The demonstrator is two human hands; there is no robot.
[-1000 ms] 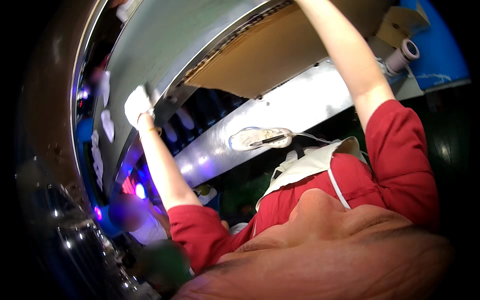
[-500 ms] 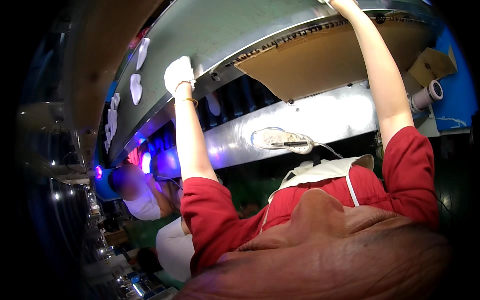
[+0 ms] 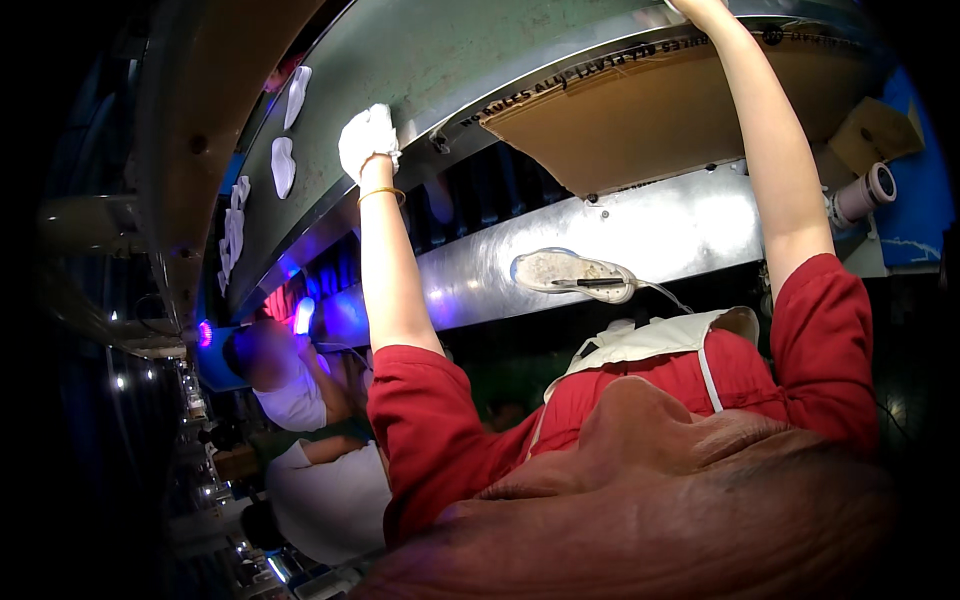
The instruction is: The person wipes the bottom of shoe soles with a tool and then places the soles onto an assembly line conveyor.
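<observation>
My left hand [image 3: 369, 140], in a white glove, rests at the metal near edge of a green conveyor belt [image 3: 440, 60]. Glare on the glove hides how its fingers are set, and no held thing shows. At the top edge of the picture my right hand [image 3: 684, 5] is almost wholly cut off, and its fingers are out of sight. Below the belt, a white shoe sole [image 3: 545, 266] lies on a shiny metal shelf [image 3: 680, 215], apart from both hands. A dark, pen-like tool [image 3: 588, 283] lies across the sole.
Pale shoe-shaped pieces [image 3: 283, 168] are spread along the belt's left part. A cardboard sheet [image 3: 620, 130] leans under the belt rim. To the right are a pink cylindrical bottle [image 3: 866, 192] and a blue panel [image 3: 905, 235]. Two people in white tops [image 3: 290, 400] are at lower left.
My left hand stays at the belt edge and my right hand stays at the top. The whole view has shifted slightly. The nearer person in white at lower left has changed posture.
</observation>
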